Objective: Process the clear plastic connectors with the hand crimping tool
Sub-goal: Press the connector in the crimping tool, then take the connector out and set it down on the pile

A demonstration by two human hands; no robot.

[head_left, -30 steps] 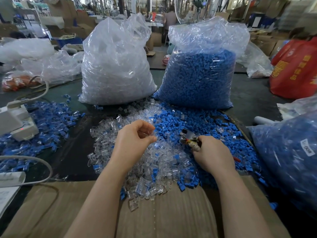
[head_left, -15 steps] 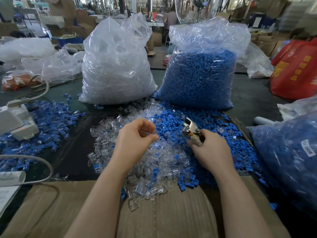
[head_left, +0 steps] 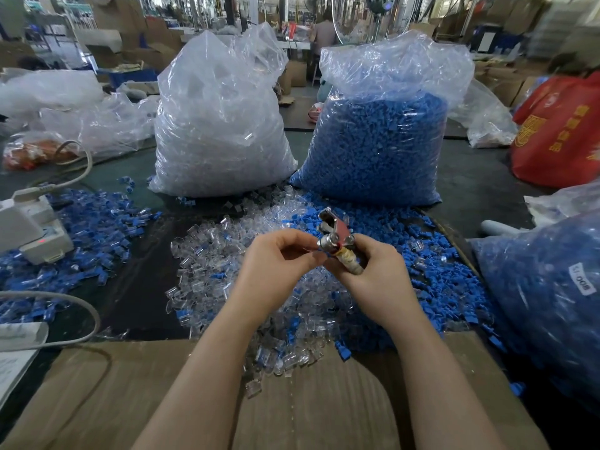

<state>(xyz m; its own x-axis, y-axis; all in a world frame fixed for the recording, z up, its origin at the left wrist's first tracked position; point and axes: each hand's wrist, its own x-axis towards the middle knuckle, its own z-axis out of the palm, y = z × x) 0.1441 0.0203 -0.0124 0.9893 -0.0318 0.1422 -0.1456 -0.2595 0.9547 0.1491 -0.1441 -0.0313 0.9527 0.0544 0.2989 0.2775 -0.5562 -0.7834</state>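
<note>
Centre of frame: right hand [head_left: 378,274] clenched around the taped handle of the hand crimping tool [head_left: 336,237], metal head tilted up and left. Left hand [head_left: 279,267] has fingers curled in a pinch right at the tool's head; likely grasping one clear connector, but the piece itself is too small and see-through to confirm. Looks like the feed-in step, connector going to the tool's mouth.

Task's things: loose pile of clear plastic connectors [head_left: 227,271] lies on the dark table just below and left of the hands, mixed with blue caps [head_left: 431,271] spreading to the right.

Risks, judged from here:
- Fingertips sit touching the tool head; a squeeze before the left hand backs off could nip a finger.
- Connector seated crooked would crimp wrong or crack.
- Clear part is slippery and hard to see; a drop puts it back in the pile, mixing done and undone pieces.
- Blue caps mixed into the clear pile could get grabbed by mistake.

Containers:
- Clear plastic bag [head_left: 220,125], upper centre-left, full of clear connectors, top open.
- Second clear bag [head_left: 380,131], upper centre-right, packed with blue caps.
- Bag at right edge [head_left: 545,303], blue parts inside, label on it.
- Red bag [head_left: 561,134], upper right, contents hidden.
- Cardboard sheet [head_left: 308,401] along the bottom, a few clear connectors spilled onto it.
</note>
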